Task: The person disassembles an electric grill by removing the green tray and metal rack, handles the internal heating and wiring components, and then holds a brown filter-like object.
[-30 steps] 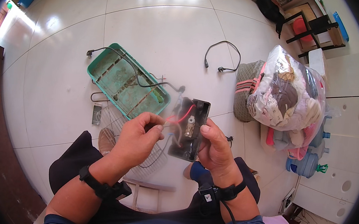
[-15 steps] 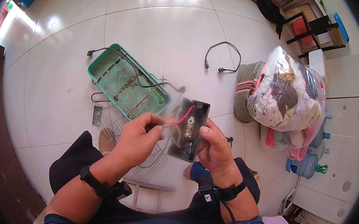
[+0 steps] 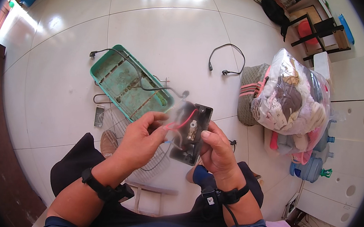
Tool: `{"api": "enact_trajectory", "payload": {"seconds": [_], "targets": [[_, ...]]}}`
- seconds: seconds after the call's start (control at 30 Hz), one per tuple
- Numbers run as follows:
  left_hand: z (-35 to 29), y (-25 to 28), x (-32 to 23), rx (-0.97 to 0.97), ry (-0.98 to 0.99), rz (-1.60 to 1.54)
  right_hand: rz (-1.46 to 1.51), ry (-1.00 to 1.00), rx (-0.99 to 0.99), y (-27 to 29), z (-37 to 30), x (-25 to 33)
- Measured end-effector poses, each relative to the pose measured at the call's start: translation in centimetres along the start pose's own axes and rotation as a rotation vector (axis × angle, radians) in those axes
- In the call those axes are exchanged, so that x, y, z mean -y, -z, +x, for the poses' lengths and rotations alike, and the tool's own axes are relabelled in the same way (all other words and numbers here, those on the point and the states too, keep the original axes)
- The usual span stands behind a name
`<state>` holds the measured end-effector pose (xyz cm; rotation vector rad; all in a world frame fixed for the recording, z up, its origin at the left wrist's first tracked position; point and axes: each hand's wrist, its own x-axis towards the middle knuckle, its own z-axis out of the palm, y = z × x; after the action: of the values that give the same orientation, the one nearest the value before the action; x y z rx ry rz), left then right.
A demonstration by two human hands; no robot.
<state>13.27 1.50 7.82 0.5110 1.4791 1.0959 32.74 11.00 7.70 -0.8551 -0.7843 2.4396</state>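
Note:
In my right hand [image 3: 219,148] is a black plastic housing [image 3: 182,156], its open side facing up; the thumb lies at its right edge and the other fingers are mostly hidden behind it. Inside sits a small metal component [image 3: 192,130]. A red wire [image 3: 186,122] curves out of the housing toward my left hand [image 3: 144,137], whose thumb and fingers close on its end. A paler wire with a blue piece [image 3: 168,141] hangs just below those fingertips. A dark power cord [image 3: 143,85] runs from a plug to the housing's far end, where it looks blurred.
Behind my left hand a dirty green tray [image 3: 125,84] lies on the tiled floor, next to a wire rack [image 3: 153,165]. Another black cord [image 3: 234,46] lies further off. Bagged cloth items [image 3: 291,95] and blue water bottles [image 3: 310,168] stand at the right.
My left index finger has lifted a little away from the thumb, and the red wire has shifted slightly. The housing stays almost where it was in my right hand.

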Motion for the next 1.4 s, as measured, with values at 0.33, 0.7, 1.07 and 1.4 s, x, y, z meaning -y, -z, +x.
{"api": "enact_trajectory", "payload": {"seconds": [0.33, 0.7, 1.07, 1.4], "targets": [[-0.5, 0.4, -0.6, 0.153, -0.112, -0.233, 0.002, 0.004, -0.013, -0.3, -0.1, 0.3], [-0.4, 0.3, -1.0, 0.196, -0.145, -0.189, -0.054, -0.008, -0.072, 0.1, -0.1, -0.2], [-0.4, 0.4, -0.6, 0.183, -0.25, -0.038, -0.069, -0.026, -0.07, -0.1, -0.1, -0.2], [-0.3, 0.4, 0.0, 0.099, -0.313, -0.152, -0.059, -0.044, -0.043, -0.4, -0.1, -0.1]]}}
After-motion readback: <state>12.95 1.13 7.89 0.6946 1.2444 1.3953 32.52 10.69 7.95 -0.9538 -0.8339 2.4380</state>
